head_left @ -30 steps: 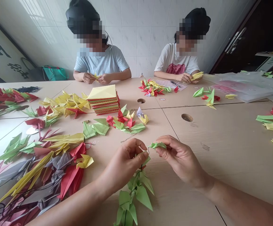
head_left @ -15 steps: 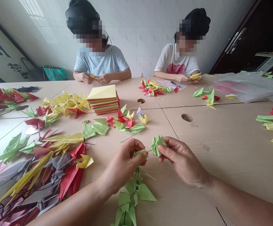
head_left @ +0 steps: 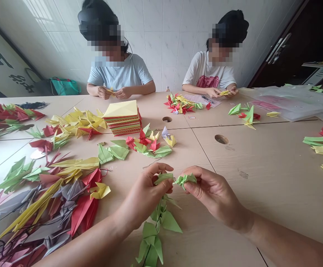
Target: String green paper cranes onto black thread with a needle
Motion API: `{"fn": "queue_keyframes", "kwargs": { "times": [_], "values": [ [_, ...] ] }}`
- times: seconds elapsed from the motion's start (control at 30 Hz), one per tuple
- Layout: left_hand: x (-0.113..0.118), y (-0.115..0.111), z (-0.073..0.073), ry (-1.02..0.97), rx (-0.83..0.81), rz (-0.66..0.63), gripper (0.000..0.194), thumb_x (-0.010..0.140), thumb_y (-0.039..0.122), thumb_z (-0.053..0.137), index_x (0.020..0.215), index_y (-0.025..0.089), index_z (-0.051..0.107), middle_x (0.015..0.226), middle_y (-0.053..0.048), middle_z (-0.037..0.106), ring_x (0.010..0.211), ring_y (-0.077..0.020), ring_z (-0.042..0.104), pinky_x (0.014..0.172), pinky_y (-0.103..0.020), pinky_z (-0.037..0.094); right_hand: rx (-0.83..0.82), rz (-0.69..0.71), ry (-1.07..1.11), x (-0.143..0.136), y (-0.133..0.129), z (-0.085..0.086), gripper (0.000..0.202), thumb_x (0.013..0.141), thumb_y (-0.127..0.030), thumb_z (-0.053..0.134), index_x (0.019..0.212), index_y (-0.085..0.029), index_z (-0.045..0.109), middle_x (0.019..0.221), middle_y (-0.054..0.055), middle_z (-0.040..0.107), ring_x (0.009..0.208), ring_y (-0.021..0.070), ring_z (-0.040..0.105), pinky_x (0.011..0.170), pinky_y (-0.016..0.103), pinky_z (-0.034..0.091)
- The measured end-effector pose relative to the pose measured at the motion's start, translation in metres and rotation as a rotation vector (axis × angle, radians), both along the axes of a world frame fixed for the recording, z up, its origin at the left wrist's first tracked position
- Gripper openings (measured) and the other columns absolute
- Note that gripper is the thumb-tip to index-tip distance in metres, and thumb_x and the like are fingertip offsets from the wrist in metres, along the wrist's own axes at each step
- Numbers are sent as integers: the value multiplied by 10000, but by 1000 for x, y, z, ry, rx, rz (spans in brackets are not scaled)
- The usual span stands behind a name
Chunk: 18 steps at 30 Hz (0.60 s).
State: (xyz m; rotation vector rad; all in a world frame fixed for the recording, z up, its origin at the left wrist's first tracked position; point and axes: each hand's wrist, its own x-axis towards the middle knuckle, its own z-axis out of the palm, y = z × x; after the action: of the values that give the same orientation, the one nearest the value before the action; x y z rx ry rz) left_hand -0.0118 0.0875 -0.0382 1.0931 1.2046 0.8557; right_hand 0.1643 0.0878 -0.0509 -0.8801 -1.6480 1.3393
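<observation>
Between thumb and fingers, my left hand (head_left: pixel 150 196) pinches a green folded paper crane (head_left: pixel 164 178). My right hand (head_left: pixel 210 193) is closed on a small bunch of green folded paper (head_left: pixel 185 180), just right of the left fingertips. A dark thread seems to run between the two, though its ends are hidden. Below my left hand, a string of green paper cranes (head_left: pixel 151 237) hangs down along the table toward me. To the left of my forearm lies a heap of strung paper cranes (head_left: pixel 66 196) in grey, pink, red and yellow.
A stack of square coloured paper (head_left: pixel 122 118) stands mid-table beside yellow cranes (head_left: pixel 79 122). Loose mixed cranes (head_left: pixel 150 142) lie beyond my hands. Two people sit opposite, each holding yellow paper. Plastic bags (head_left: pixel 289 104) lie far right. The tabletop has a round hole (head_left: pixel 221 139).
My right hand has turned the green bunch from upright to lying sideways. Both hands moved slightly, and the green string below shifted a little. The person at right lowered the yellow paper.
</observation>
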Motion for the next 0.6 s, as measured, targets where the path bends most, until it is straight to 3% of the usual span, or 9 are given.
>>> {"fn": "queue_keyframes", "kwargs": {
  "times": [0.13,0.27,0.43,0.6],
  "values": [
    [-2,1,-1,-109,-107,-12,219,786,339,630,941,191,587,730,10,611,687,-124,588,668,-254,424,-22,81,25,0,-1,1,75,902,-256,531,899,-233,602,839,9,576,784,145,521,718,283,438],
    [-4,2,-3,-286,-181,12,224,776,247,635,982,164,606,828,-32,666,747,-129,615,761,-272,436,-32,-53,12,3,4,-2,95,897,-293,541,858,-231,600,785,-2,542,702,131,501,676,273,442],
    [-4,2,-3,-297,-205,33,428,657,119,730,1066,178,616,788,-18,676,798,-136,627,734,-231,421,-77,-149,56,5,9,-7,131,888,-341,546,834,-227,582,785,5,538,720,146,515,673,280,464],
    [-3,3,-4,-277,-179,36,395,711,181,702,1093,164,600,781,-29,689,759,-140,633,705,-241,440,94,-53,-98,5,7,-3,81,896,-264,523,852,-236,585,891,27,552,760,150,534,684,283,465]
  ]
}}
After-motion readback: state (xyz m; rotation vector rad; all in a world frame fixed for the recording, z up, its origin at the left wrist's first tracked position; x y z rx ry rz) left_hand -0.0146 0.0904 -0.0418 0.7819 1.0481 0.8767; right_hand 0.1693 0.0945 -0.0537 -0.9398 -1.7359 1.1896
